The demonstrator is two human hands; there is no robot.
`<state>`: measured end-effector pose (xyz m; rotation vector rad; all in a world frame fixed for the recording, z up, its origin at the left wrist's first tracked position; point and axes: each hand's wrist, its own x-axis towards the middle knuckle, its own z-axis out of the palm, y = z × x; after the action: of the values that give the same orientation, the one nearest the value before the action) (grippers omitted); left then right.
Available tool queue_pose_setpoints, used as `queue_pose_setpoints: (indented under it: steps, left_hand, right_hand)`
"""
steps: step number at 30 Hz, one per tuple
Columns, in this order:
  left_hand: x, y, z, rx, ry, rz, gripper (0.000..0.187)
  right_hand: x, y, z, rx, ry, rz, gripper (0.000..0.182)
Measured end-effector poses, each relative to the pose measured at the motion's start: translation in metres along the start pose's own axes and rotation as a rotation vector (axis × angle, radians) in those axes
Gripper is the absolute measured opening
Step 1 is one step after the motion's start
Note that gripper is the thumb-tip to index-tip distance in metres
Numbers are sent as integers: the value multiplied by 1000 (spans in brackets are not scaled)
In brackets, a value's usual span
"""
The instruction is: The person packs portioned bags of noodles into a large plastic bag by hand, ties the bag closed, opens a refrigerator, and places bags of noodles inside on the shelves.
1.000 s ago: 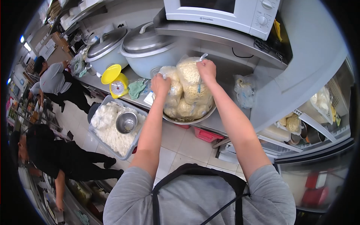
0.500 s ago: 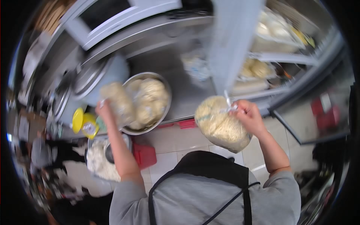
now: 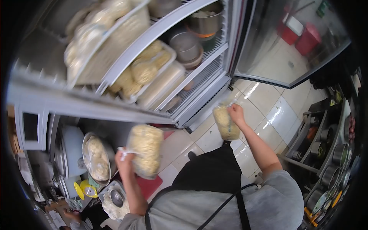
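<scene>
plastic noodle bag [image 3: 145, 150] in left hand [image 3: 124, 160] grip, 2nd bag [image 3: 226, 122] in right hand [image 3: 236, 114]

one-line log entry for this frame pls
left hand: holds noodle bag | right hand: holds second noodle bag | ahead: open fridge, bagged noodles shelved | metal bowl on counter

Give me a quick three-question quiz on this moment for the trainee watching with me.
1. True or false: each hand holds a bag of noodles.
2. Which hand is nearer the open fridge door? A) left B) right
3. What stands in the metal bowl on the counter?

Key:
1. True: left hand grips one noodle bag, right hand another noodle bag.
2. B.
3. More bagged noodles.
</scene>
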<state>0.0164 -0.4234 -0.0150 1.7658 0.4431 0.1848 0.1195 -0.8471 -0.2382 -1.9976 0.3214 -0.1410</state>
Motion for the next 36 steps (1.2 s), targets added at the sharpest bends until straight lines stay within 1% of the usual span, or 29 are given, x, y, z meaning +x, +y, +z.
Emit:
queue_pose_setpoints:
  steps: [2,4,5,7,8,9,10,11,12,13,14,15,16,17,19,20,22,23,24,25,26,27,28,30,32,33,34,36]
  left_hand:
    - [-2,-11,75,15,-73,-171,9]
    - [1,-39,123,95,-193,-206,7]
    - [2,-54,145,112,-215,-202,7]
    - [-1,-71,187,138,-258,-220,7]
    - [-1,-76,205,147,-278,-240,7]
    - [1,-83,218,191,-334,-209,5]
    - [3,-90,233,199,-316,-214,5]
    - [6,-97,247,212,-342,-198,3]
    - [9,-103,258,227,-364,-188,2]
    - [11,-105,269,237,-339,-196,2]
    - [16,-104,280,198,-360,-234,5]
    - [22,-104,291,155,-385,-268,9]
    - [28,-103,300,163,-373,-274,9]
    - [34,-102,311,143,-367,-307,9]
    - [46,-116,328,132,-364,-344,8]
    - [54,-133,335,137,-357,-332,9]
    - [67,-154,345,154,-358,-335,9]
    - [74,-166,348,97,-306,-349,11]
    - [81,-174,353,44,-259,-364,17]
    - [86,-178,356,63,-280,-383,17]
    - [91,-178,360,-24,-266,-362,17]
    - [97,-180,365,-113,-249,-341,18]
    - [101,-183,368,-99,-262,-358,18]
    - [108,-187,371,-203,-246,-289,19]
    - [116,-186,378,-215,-227,-341,21]
    - [124,-198,375,-252,-279,-344,28]
    - [129,-198,387,-234,-291,-354,28]
    - [141,-193,422,-307,-238,-447,21]
  right_hand:
    - [40,14,11,63,45,-9,26]
    - [87,23,27,101,78,-49,26]
    - [111,28,37,105,92,-81,27]
    - [155,31,58,141,141,-216,28]
    - [173,34,71,146,132,-203,28]
    - [188,36,87,142,175,-288,27]
    - [206,37,100,144,218,-382,26]
    - [222,38,111,162,203,-384,26]
    - [235,38,123,129,208,-372,22]
    - [246,37,134,95,211,-359,18]
    - [260,37,142,111,194,-356,18]
    - [276,38,145,99,205,-411,13]
    - [285,41,149,86,216,-463,23]
    - [289,47,153,95,208,-459,23]
    - [294,64,156,-390,110,-220,24]
    - [299,73,157,-384,109,-212,24]
    - [299,97,157,-202,12,1,20]
    - [301,111,156,-47,73,-9,14]
    - [298,118,148,-48,76,20,14]
    - [294,116,131,50,62,33,15]
    - [291,115,117,149,54,42,20]
    - [280,119,110,219,168,-85,17]
    - [264,119,97,215,174,-59,17]
    - [227,109,64,264,269,-248,9]
    - [189,109,29,254,387,-319,4]
    - [171,112,12,245,443,-289,2]
    - [154,117,-4,234,502,-263,2]
    - [119,143,-35,158,423,-150,1]
